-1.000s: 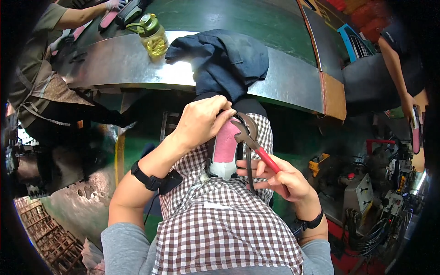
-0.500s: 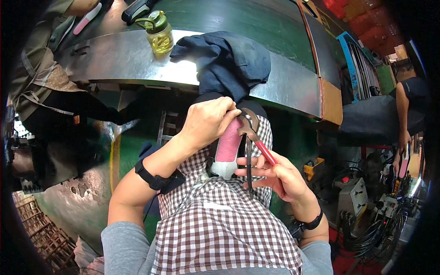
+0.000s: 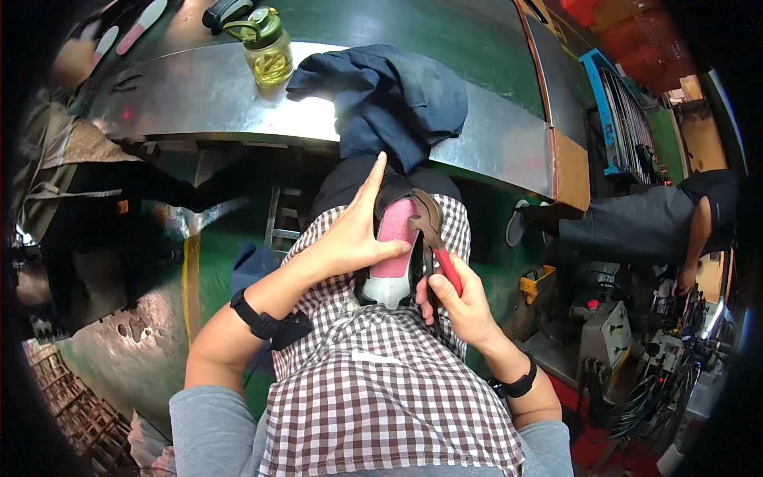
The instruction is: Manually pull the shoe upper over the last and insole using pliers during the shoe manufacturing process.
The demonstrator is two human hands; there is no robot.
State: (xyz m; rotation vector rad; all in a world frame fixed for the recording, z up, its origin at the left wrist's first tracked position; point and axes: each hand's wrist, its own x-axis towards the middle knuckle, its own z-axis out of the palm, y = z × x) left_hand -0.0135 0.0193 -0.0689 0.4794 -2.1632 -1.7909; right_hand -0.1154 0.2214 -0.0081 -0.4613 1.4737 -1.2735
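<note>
An upturned shoe on its last (image 3: pixel 389 291), with a pink insole (image 3: pixel 395 266) and a pale heel end, lies between my thighs over the checked apron. My left hand (image 3: pixel 355 232) rests along its left side, fingers stretched out and pointing away, the thumb laid across the pink insole. In my right hand (image 3: pixel 466 304) are lasting pincers (image 3: pixel 447 266) with a red handle, the fingers wrapped round the grips. The pincers' metal head is at the shoe's right edge near the far end; whether the jaws bite on the upper cannot be made out.
Ahead is a metal-edged workbench (image 3: pixel 183 111) with a dark blue cloth (image 3: pixel 385 99) hanging over its edge and a green-lidded bottle (image 3: pixel 268 49). Pink insoles (image 3: pixel 143 25) lie at the far left, near a co-worker. Another person (image 3: pixel 636 222) and a control box (image 3: pixel 606 338) are at right.
My left hand has gone from a pinch at the shoe's far end to lying stretched along its side. The right fingers have closed round the pincers' handles, which have come together.
</note>
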